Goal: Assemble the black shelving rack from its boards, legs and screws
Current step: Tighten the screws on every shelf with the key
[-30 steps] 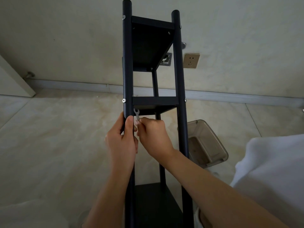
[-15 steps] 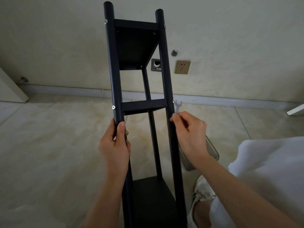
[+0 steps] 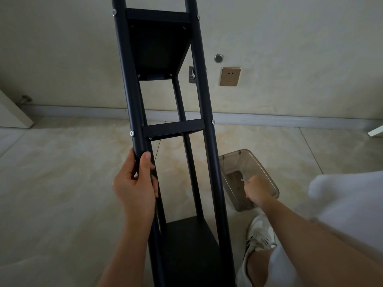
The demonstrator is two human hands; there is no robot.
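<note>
Standing upright, black rack (image 3: 165,129), left hand (image 3: 134,183) gripping its front leg (image 3: 132,100)

Black rack (image 3: 165,48) with silver screws (image 3: 131,133); beige marbled floor (image 3: 62,172); cream wall (image 3: 290,38); gold socket (image 3: 230,76); smoky clear bin (image 3: 267,179); white shoe (image 3: 261,235) (dark stripes); white clothing (image 3: 348,204).

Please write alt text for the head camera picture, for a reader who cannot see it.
A person's left hand grips the front left leg of a tall black shelving rack, while the right hand holds a small wrench over a clear plastic bin on the tiled floor. A wall socket is behind the rack.
</note>
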